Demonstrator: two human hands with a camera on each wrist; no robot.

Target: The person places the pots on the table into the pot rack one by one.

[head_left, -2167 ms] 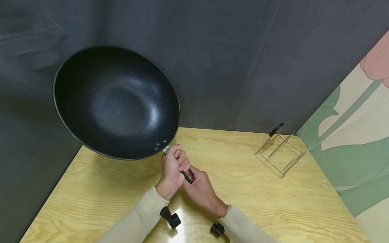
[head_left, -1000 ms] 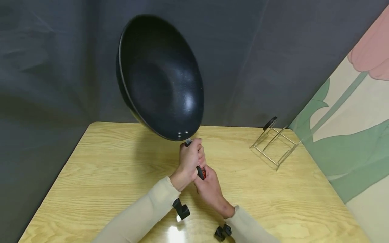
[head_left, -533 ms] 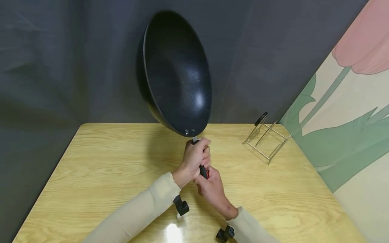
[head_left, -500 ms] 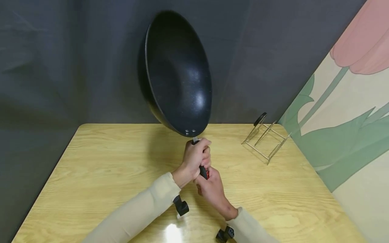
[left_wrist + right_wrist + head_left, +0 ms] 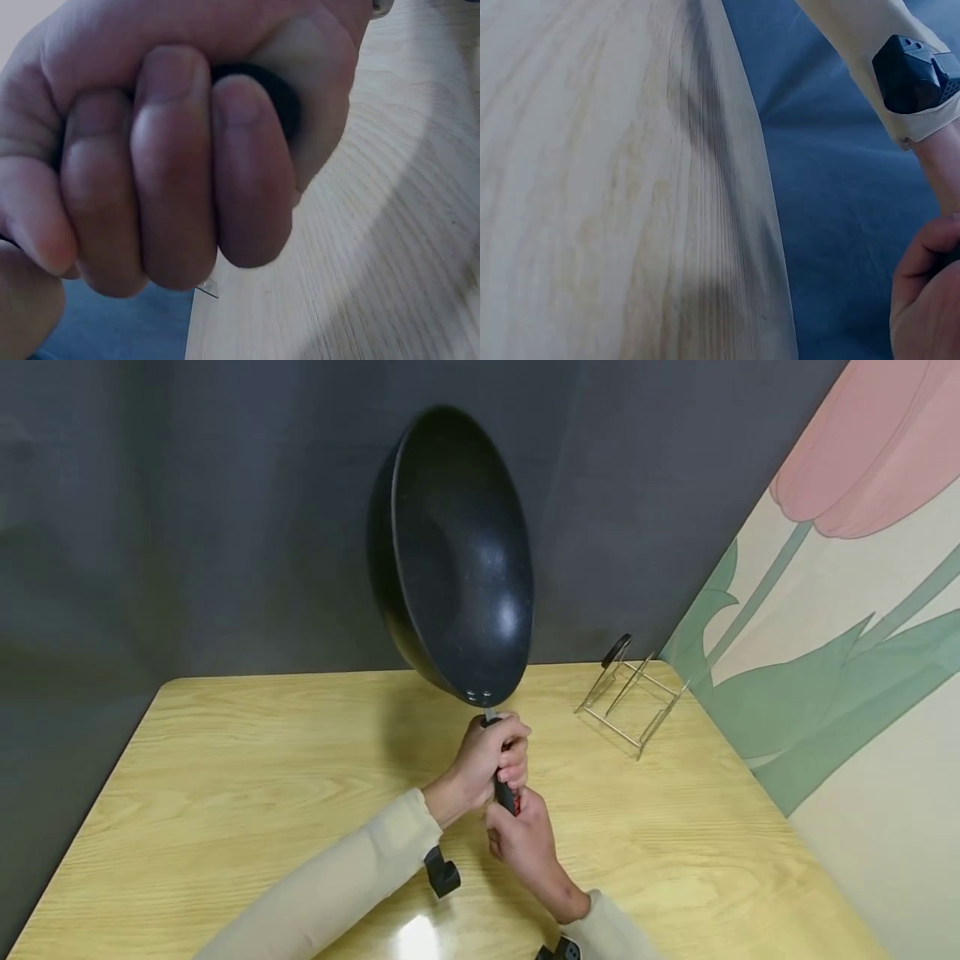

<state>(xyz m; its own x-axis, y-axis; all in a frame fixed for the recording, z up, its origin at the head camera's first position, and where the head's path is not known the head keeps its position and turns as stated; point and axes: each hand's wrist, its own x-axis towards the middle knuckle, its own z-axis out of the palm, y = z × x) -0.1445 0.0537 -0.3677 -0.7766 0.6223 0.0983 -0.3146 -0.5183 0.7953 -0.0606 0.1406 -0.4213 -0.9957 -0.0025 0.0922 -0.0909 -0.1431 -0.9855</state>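
Note:
A large black wok (image 5: 468,568) is held up above the table in the head view, tilted steeply with its inner side turned to the right. Its long black handle (image 5: 506,795) points down toward the person. My left hand (image 5: 483,760) grips the handle just below the wok's rivets. In the left wrist view, the curled fingers (image 5: 176,172) wrap round the handle, most of which they hide. Lower down, my right hand (image 5: 528,843) holds the handle's end, its thumb along it. Only part of the right hand (image 5: 934,300) shows at the edge of the right wrist view.
On the wooden table (image 5: 262,760), a wire rack (image 5: 633,702) with a black round part stands at the back right. A dark cloth (image 5: 262,527) hangs behind the table, and a flower-patterned cloth (image 5: 825,652) borders its right side.
Over two seconds the wok swung rightward and turned from facing the head camera to nearly edge-on. Lately it shifted slightly right and down in view. Both hands kept hold of the handle.

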